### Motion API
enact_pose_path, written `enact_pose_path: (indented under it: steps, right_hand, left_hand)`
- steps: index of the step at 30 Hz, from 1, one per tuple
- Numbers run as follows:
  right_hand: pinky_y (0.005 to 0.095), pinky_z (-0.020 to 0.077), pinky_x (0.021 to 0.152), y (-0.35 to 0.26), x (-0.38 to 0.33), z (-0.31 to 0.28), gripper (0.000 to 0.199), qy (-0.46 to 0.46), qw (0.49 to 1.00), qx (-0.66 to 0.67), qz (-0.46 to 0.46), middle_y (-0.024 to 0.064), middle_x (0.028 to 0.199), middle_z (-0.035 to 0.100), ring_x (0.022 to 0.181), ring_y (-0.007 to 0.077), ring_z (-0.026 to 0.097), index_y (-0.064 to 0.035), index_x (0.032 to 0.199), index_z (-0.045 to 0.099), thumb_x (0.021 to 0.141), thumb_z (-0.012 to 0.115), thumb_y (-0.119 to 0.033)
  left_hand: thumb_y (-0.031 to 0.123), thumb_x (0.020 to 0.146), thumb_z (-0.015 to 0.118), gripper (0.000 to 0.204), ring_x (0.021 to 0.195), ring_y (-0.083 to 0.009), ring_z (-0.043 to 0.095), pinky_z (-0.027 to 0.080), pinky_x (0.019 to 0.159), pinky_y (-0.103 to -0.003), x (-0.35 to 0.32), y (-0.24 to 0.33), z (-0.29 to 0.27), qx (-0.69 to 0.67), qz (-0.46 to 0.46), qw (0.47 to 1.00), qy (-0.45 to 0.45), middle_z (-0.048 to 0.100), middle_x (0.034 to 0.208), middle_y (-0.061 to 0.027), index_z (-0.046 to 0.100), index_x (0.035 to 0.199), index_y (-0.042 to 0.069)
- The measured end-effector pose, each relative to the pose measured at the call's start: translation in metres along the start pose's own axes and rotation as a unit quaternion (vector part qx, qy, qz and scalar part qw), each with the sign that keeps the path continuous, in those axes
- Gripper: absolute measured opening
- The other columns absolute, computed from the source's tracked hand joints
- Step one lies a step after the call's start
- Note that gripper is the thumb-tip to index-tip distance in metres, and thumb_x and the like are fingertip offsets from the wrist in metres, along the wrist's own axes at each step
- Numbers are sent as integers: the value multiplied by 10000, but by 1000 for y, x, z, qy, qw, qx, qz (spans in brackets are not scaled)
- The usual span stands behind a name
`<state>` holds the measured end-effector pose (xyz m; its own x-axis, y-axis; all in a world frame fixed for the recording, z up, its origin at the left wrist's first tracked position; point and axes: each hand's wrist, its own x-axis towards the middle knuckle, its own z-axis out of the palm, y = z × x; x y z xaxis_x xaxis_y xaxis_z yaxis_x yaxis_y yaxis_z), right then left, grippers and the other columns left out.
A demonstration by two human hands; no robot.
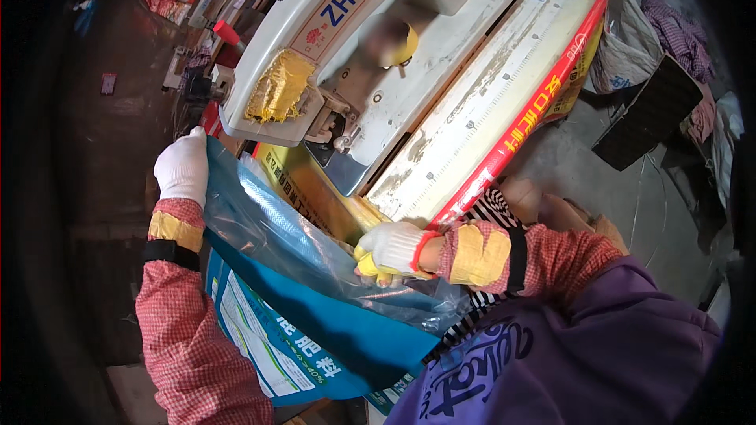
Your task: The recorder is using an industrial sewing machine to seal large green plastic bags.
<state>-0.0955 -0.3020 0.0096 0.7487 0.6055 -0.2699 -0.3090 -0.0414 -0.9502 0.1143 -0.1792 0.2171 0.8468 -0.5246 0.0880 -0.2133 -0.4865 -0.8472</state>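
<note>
Beside a cluttered workshop floor, the gloved left hand [183, 167] and right hand [391, 250] each pinch the mouth of a blue sack [315, 323], stretching it flat under the sewing machine [370, 55].

The gloved left hand [183, 167] is raised at the far end of the blue sack's [315, 323] mouth, fingers closed on its edge. The gloved right hand [391, 250] pinches the near end, forearm bent across.

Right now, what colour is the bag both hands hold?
Blue bag, clear plastic liner; seen in the head view.
</note>
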Motion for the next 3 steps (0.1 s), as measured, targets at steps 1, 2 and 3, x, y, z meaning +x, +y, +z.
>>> enact_pose_path:
  steps: [1, 2, 3]
  right_hand:
    - [389, 525, 619, -1, 2, -1, 523, 25, 997, -71, -18, 118, 850, 691, 689, 259, 659, -108, 1288, 484, 879, 626, -401]
    - [444, 525, 692, -3, 4, -1, 566, 48, 988, -140, -37, 124, 876, 694, 731, 285, 664, -117, 1302, 469, 870, 628, -446]
    - [499, 525, 765, -6, 6, -1, 609, 69, 976, -202, -51, 129, 902, 698, 772, 311, 670, -127, 1316, 455, 861, 631, -492]
  left_hand:
    - [166, 943, 443, 202, 891, -317, 685, 553, 745, -429, 0, -1, -1, -17, -6, 1000, -11, 690, 936, -163, 607, 1051, 120]
    - [176, 944, 443, 207, 896, -322, 684, 551, 753, -432, 1, -7, -2, -34, -15, 999, -18, 688, 951, -169, 608, 1058, 122]
    - [186, 945, 443, 213, 900, -328, 682, 548, 762, -434, 4, -14, -5, -63, -33, 997, -21, 685, 965, -174, 608, 1065, 123]
